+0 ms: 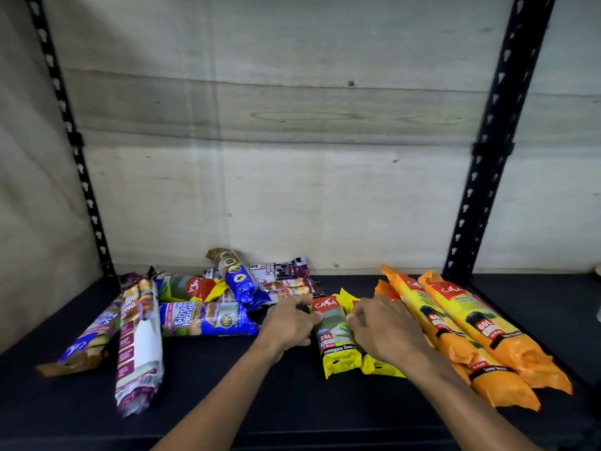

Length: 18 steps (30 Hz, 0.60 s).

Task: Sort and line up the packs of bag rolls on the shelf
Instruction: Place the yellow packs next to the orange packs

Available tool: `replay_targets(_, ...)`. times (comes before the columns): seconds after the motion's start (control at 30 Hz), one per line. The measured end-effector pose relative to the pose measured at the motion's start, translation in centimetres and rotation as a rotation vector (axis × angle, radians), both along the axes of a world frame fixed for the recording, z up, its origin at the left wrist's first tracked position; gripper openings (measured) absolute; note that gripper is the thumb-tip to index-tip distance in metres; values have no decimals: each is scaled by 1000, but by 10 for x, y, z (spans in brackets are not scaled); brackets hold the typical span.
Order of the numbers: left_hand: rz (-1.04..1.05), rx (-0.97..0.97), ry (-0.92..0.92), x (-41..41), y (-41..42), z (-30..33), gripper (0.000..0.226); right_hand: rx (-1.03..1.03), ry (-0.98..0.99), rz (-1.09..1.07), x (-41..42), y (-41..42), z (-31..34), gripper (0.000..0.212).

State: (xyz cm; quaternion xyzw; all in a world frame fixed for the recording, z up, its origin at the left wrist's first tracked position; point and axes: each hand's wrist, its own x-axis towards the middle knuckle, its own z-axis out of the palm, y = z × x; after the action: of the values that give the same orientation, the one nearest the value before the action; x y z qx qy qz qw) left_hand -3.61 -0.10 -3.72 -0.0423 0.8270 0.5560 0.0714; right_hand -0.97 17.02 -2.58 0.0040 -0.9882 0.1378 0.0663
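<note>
On the dark shelf [292,395] a yellow 25L pack [335,340] lies lengthwise between my hands. My left hand [287,323] touches its left side with curled fingers. My right hand [379,323] rests over a second yellow pack [379,367] beside it, fingers curled on the pack. Three orange 60L packs [478,333] lie lined up to the right. At the left, blue packs [208,319] and purple packs [140,340] lie jumbled, with another yellow pack [190,288] among them.
A plywood back wall [292,190] closes the shelf. Black slotted uprights stand at the back left [78,157] and back right [487,141]. More purple packs [286,278] are piled against the wall behind my left hand.
</note>
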Motion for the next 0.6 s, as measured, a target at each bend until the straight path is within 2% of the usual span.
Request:
replay_targets(0.17,101,-167,170,7,-54,37,15,-46,31,58,-13,-34,-8,52)
replay_targets(0.3,238,-519,296,-7,-114,58,17,9,14,57,-23,-49,-19,60)
replay_targets(0.4,260,-645,280,-27,-153,55,12,19,-7,58,-27,-54,-25,62)
replay_targets(0.6,-81,-1022,83,-62,-187,44,51,24,-28,57,-27,-56,-31,65)
